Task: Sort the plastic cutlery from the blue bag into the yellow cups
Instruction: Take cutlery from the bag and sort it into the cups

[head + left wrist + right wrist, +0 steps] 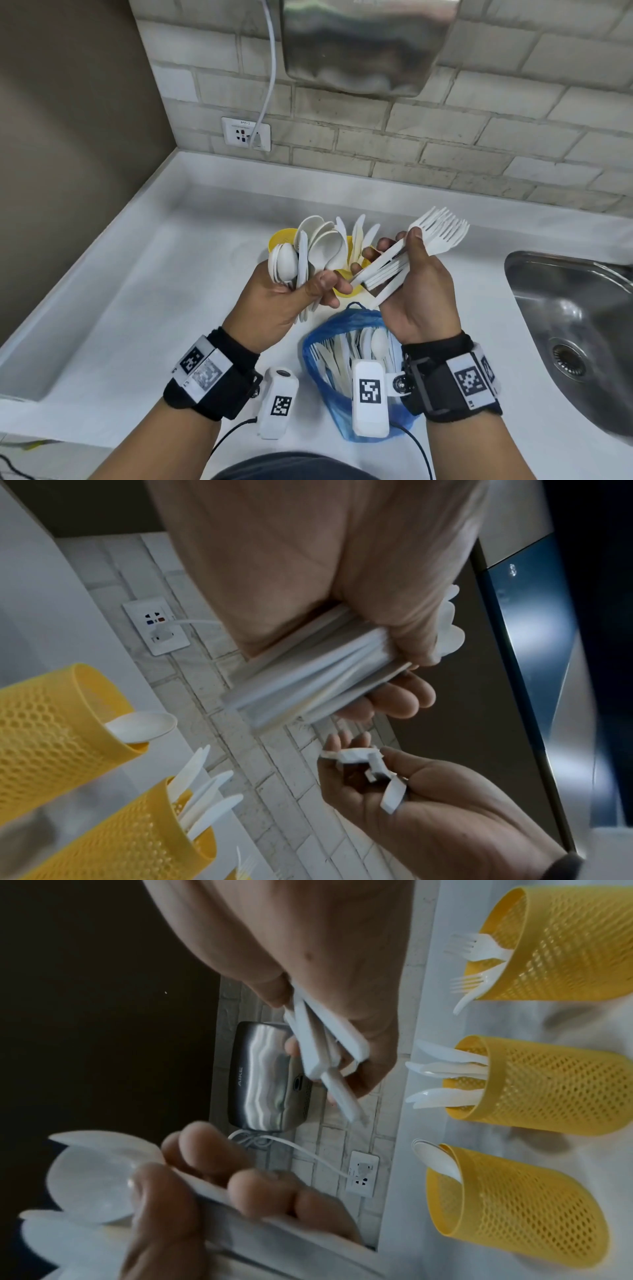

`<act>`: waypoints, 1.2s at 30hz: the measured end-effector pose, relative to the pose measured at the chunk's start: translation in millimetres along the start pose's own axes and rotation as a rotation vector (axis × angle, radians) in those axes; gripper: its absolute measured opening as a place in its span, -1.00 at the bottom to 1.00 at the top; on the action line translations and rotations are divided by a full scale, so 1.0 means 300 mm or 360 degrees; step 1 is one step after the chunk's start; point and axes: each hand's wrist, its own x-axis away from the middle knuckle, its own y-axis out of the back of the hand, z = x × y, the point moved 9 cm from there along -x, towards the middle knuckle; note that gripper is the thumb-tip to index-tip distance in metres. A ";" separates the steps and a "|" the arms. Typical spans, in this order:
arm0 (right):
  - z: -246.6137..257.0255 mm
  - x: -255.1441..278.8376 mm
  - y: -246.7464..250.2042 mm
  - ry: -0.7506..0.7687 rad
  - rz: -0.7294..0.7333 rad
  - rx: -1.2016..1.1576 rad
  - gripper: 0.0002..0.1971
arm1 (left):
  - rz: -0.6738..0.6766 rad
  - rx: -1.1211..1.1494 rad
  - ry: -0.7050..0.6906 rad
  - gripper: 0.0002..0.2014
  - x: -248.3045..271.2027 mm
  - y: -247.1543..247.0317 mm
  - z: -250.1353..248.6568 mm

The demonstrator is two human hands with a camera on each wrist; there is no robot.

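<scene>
Left hand (284,301): clenched round a bunch of white spoons (286,265). Right hand (416,291): gripping a fan of white forks (435,229). Yellow cups (534,1080): three on the table (137,308), far of both hands, holding spoons, knives, forks. Blue bag (329,329): near side, open, cutlery inside. Sink (575,329): right.

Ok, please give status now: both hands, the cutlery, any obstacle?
Left hand grips spoons. Right hand grips forks. Blue bag still holds cutlery. No obstacle seen.
</scene>
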 end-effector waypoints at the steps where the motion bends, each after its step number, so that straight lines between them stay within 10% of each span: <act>1: -0.004 0.001 -0.006 0.0003 0.0021 0.0015 -0.65 | 0.0003 0.0009 -0.0005 -0.85 0.001 -0.001 -0.002; 19: 0.048 0.022 -0.117 0.0364 0.0160 0.0258 -0.56 | -0.0274 0.0425 0.0393 -0.80 -0.009 0.035 0.085; 28: 0.070 0.059 -0.218 0.0843 0.0353 0.0658 -0.95 | -0.0240 0.0616 0.0757 -0.66 0.003 -0.007 0.156; 36: -0.029 0.060 -0.172 0.0763 0.0257 0.0945 -0.79 | -0.0309 0.0787 0.0815 -0.57 0.003 -0.010 0.173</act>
